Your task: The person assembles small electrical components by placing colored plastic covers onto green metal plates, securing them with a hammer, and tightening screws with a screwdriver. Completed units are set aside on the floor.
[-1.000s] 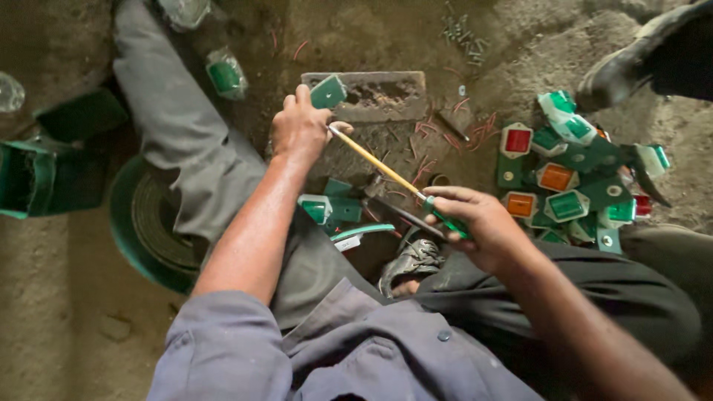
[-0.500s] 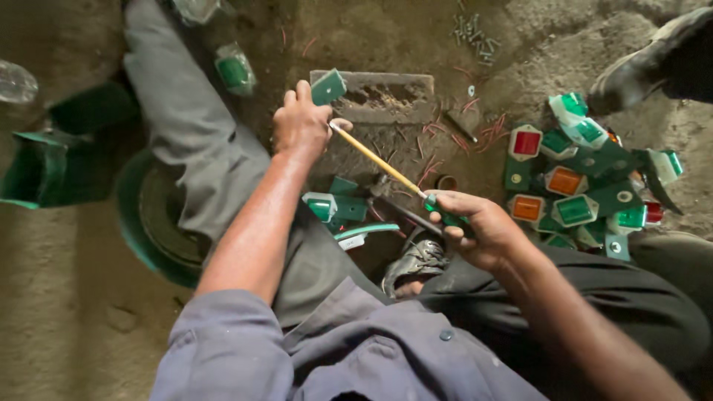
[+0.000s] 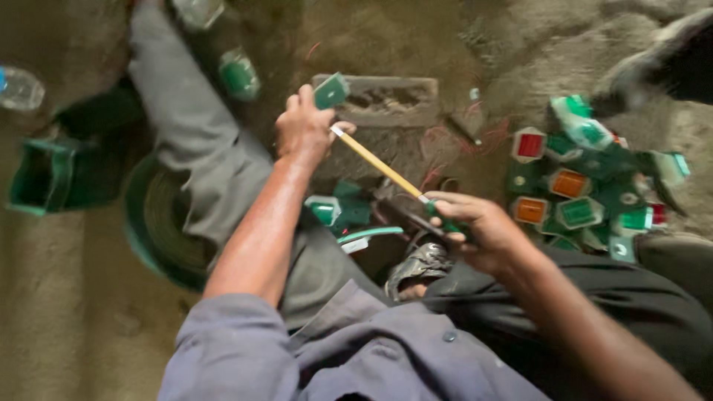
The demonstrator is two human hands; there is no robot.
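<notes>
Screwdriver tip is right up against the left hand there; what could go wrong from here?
1. The screwdriver in the right hand points at the left hand, which holds a small green part. A slip could jab the fingers.
2. The part is pinched only by fingertips over the stone block, so it may twist loose.
3. Loose green pieces near the knees could get knocked aside.

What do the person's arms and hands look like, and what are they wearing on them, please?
Both hands are bare: no gloves, rings or watch can be seen on the left hand or the right hand. The forearms are bare too. The left sleeve is grey-blue cloth ending above the elbow, part of a buttoned shirt of the same colour. The right sleeve is out of view.
</notes>
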